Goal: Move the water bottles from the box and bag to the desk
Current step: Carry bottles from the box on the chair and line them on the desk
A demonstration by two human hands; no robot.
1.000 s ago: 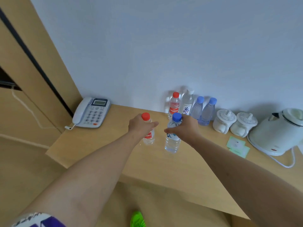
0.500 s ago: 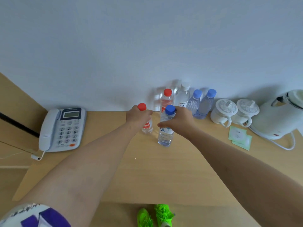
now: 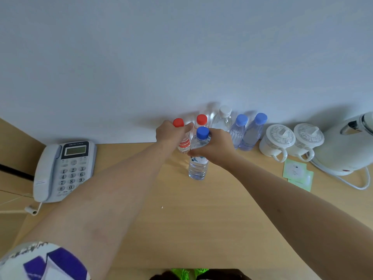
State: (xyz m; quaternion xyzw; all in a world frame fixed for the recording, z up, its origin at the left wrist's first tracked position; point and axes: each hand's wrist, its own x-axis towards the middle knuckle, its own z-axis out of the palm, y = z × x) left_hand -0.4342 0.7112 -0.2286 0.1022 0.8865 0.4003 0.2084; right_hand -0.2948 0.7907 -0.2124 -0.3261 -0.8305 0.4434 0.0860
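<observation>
Left hand (image 3: 169,135) grips a small clear plastic bottle with a red cap and red label (image 3: 182,141) round its neck, fingers curled tight. Right hand (image 3: 215,147) wraps the shoulder of a taller clear plastic bottle with a blue cap (image 3: 198,164). Both bottles stand upright near the back edge of the light wooden desk (image 3: 181,219), just in front of the row along the wall: another red-capped bottle (image 3: 201,120), a white-capped clear bottle (image 3: 223,120) and two blue-tinted bottles with blue caps (image 3: 245,132).

Risks: the gaps are tight, so a knuckle or the red-label bottle could clip the row and tip one over. Grips sit high, so a bottle let go while tilted may topple. The right forearm could brush the two white lidded ceramic cups (image 3: 290,140) on withdrawal.
</observation>
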